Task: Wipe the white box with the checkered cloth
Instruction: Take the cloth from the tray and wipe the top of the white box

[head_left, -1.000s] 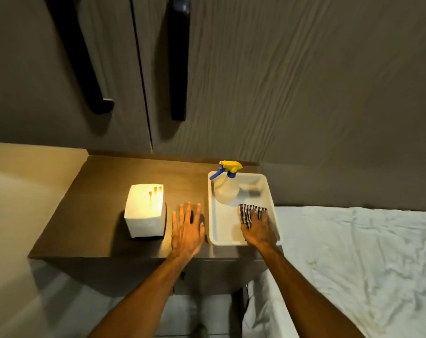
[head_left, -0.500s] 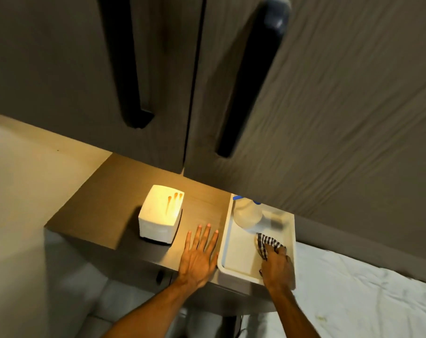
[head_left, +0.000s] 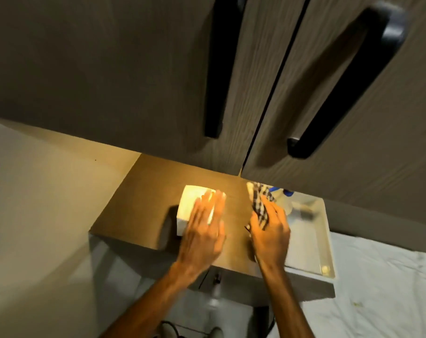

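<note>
The white box sits near the bench's left edge, the left hand flat and spread over its right side. The right hand grips the checkered cloth, now lifted out of the white tray at the right edge; half a second ago it lay inside.

bedroom, wardrobe doors, bedsheet, nightstand
</note>
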Tool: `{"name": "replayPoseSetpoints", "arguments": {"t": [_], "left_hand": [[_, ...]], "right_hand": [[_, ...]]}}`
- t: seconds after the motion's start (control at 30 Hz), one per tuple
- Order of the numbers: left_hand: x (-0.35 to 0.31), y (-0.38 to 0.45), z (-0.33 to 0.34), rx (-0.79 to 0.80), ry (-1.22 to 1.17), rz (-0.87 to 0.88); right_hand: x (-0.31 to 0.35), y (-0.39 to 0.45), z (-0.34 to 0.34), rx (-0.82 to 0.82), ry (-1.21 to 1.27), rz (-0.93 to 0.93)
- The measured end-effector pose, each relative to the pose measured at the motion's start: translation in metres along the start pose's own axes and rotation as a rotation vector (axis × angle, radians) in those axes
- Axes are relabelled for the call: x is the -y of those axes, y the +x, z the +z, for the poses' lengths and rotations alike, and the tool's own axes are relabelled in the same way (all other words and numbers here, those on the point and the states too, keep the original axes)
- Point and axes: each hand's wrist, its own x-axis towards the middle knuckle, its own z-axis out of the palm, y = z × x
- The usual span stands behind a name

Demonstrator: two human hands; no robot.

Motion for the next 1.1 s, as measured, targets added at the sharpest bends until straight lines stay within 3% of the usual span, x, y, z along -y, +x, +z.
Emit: {"name": "replayPoseSetpoints", "arguments": {"t": [0.1,0.17,0.27,0.37,0.53,0.63,0.87,0.97,1.1], "left_hand": [[0.056,0.033,-0.014,0.025,0.026,-0.189],[0.09,0.042,-0.008,0.132,0.024,-0.279],[0.12,0.042,0.004,0.303,0.056,-0.239],[0.128,0.036,0.006,0.366,0.006,-0.186],[0.134,0.032,0.009,0.345,-0.112,-0.204],[0.134,0.032,0.011,0.341,-0.164,-0.212],[0.133,0.032,0.017,0.344,-0.195,-0.284],[0.132,0.032,0.012,0.329,-0.24,-0.294],[0.133,0.033,0.011,0.348,-0.225,-0.256]], "right_hand": [[0.051,-0.002,0.037,0.056,0.048,-0.056],[0.069,-0.006,0.059,0.112,-0.009,-0.086],[0.073,-0.025,0.085,0.224,-0.115,-0.05],[0.068,-0.054,0.1,0.245,-0.173,-0.109],[0.073,-0.059,0.119,0.201,-0.295,-0.228],[0.066,-0.032,0.132,0.256,-0.273,-0.26],[0.059,-0.053,0.131,0.225,-0.086,-0.076],[0.065,-0.082,0.128,0.251,-0.192,-0.168],[0.075,-0.043,0.132,0.273,-0.255,-0.264]]}}
